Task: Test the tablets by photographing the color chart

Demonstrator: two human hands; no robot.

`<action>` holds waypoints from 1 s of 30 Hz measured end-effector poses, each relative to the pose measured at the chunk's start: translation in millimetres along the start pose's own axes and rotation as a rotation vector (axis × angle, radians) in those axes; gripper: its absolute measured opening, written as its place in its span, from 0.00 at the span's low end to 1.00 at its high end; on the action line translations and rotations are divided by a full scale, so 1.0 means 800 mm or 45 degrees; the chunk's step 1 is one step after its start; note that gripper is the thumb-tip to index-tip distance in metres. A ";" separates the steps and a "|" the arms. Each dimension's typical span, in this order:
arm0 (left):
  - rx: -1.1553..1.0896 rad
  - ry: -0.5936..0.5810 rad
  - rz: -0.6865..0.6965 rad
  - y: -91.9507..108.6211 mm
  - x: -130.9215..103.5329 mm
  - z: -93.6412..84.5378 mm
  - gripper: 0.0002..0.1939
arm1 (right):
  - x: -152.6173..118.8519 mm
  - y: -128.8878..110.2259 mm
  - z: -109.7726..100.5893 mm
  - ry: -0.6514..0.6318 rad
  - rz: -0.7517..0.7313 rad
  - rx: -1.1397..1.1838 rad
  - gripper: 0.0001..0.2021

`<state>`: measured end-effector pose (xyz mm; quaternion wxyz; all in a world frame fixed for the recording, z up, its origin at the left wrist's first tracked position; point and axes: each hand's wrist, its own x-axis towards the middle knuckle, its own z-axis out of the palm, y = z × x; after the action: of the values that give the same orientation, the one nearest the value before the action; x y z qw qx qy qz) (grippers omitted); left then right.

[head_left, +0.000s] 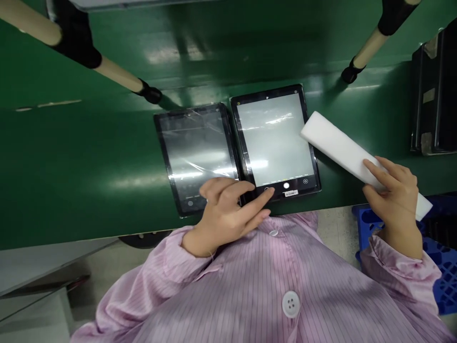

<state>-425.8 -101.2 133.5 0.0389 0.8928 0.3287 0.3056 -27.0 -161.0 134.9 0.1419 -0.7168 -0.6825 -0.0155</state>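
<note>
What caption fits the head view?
Left hand touches lit tablet beside dark tablet; right hand holds white foam block.

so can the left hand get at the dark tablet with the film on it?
Probably yes: the left hand already lies over the near edge of the filmed tablet, nothing between them. The right hand holds the white foam block.

The counter (71, 157) is glossy dark green. Both tablets (274, 140) (196, 157) have black frames; one screen glows pale grey-white. The foam block (342, 147) is white. The sleeves (250, 286) are pink with fine dark stripes. At the right edge sits a blue crate (442, 271).
</note>
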 end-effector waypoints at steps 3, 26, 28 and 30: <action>0.004 0.026 -0.119 -0.005 -0.027 -0.012 0.20 | 0.002 0.002 0.002 0.024 -0.035 -0.011 0.21; 0.271 -0.134 -0.373 -0.025 -0.111 -0.011 0.16 | 0.022 -0.122 0.092 -0.171 0.365 1.290 0.50; 0.244 -0.130 -0.375 -0.029 -0.113 -0.013 0.16 | 0.024 -0.122 0.098 -0.170 0.383 1.349 0.49; 0.188 -0.128 -0.463 -0.037 -0.119 -0.021 0.20 | 0.026 -0.119 0.100 -0.189 0.378 1.426 0.49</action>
<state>-508.8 -138.6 89.2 0.0444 0.8334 0.5035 0.2236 -132.7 -120.1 79.7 0.4517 -0.6197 -0.4870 0.4181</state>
